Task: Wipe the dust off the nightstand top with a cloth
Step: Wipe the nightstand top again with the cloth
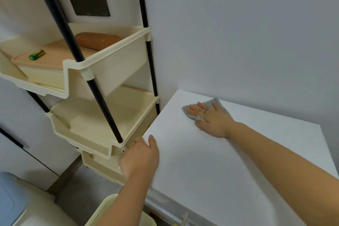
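Left grip point(139, 158) clasps the nightstand top point(220, 167) at its near-left edge, thumb on top, fingers over the side, likely to steady it. Farther back, right grip point(211, 118), fingers flat and unclenched, presses the grey cloth point(187, 111) down near the far-left corner for wiping.

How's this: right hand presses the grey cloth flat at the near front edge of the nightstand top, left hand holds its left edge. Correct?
One error. In the head view the right hand presses the grey cloth flat toward the far back of the nightstand top, not at the near front edge. The left hand holds its left edge.
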